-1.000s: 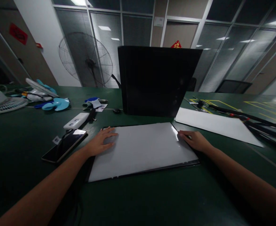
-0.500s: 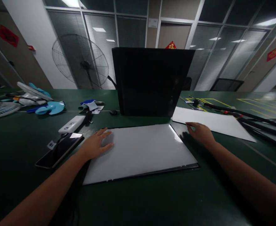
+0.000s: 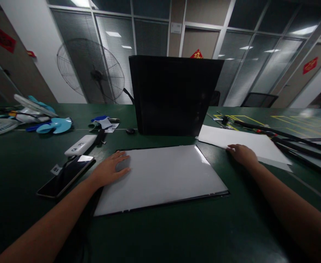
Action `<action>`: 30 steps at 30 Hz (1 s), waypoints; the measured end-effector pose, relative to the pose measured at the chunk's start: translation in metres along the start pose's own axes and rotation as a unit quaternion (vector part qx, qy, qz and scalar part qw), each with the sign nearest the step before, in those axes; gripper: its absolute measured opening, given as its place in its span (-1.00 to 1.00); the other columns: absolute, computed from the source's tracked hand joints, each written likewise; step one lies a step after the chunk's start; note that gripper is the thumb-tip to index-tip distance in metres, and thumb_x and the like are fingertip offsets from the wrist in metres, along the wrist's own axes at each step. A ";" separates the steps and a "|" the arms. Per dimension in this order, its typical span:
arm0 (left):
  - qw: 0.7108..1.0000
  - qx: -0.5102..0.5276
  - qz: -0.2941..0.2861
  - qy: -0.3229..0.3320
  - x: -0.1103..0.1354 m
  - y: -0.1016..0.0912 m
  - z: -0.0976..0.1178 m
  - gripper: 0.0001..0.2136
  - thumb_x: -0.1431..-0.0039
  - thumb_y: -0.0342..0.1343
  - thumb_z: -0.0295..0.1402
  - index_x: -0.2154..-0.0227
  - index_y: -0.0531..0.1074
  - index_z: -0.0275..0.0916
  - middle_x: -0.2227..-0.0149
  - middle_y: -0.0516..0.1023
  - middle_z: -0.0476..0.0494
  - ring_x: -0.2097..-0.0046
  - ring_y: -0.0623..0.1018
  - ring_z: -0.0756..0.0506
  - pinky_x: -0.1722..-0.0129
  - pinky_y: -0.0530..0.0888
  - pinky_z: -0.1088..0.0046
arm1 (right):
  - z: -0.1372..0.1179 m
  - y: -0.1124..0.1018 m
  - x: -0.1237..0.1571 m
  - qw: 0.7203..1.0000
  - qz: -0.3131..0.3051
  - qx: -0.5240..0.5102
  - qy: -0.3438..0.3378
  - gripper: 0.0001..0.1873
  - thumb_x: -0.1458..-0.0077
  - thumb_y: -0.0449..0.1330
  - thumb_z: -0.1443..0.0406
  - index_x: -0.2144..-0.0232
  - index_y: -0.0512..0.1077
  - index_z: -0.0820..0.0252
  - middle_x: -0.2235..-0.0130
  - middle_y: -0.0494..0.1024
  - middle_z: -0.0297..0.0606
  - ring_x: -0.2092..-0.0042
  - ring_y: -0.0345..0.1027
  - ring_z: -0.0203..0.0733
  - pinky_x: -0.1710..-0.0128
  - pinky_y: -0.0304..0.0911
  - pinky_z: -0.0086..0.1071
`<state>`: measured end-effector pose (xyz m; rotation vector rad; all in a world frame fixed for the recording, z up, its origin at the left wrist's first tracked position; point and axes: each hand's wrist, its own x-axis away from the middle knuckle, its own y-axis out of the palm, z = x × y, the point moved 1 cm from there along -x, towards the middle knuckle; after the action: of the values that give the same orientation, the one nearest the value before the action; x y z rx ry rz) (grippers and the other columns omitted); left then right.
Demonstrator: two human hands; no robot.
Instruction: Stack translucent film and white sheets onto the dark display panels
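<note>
My left hand (image 3: 112, 168) lies on the left side of a white rectangular panel (image 3: 160, 179) with a dark edge, its fingers spread and thumb apart. The panel rests flat on the green table in front of me. Off to the right, my right hand (image 3: 242, 155) is at the near edge of a thin white sheet (image 3: 239, 140), fingers closed together at that edge. A second white layer shows beneath the sheet, slightly offset towards me. The underside of the right fingertips is hidden.
A large black screen (image 3: 174, 95) stands upright behind the panel. To the left lie a phone (image 3: 65, 177), a white power bank (image 3: 80, 145), a black mouse (image 3: 130, 131) and blue fan blades (image 3: 56, 125). Black cables (image 3: 294, 142) run along the right.
My right hand has moved right along the near edge of the white sheet, and a second layer now shows below it. My left hand stays on the panel. The view has shifted slightly.
</note>
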<state>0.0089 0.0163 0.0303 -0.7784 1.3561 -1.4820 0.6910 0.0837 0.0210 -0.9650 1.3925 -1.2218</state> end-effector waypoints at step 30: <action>1.000 0.008 -0.006 0.002 0.000 0.000 0.000 -0.27 -0.30 -0.01 0.21 -0.32 0.41 -0.22 -0.45 0.29 -0.30 -0.46 0.26 -0.36 -0.44 0.22 -0.02 | -0.051 -0.022 0.026 0.996 -0.012 0.056 -0.062 -0.58 -0.29 0.05 0.23 -0.03 0.59 0.26 0.12 0.65 0.24 0.11 0.59 0.23 0.13 0.42 -0.01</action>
<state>0.0083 0.0161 0.0306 -0.7737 1.3437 -1.5031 0.6356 0.0642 0.0370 -0.9651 1.2064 -1.2245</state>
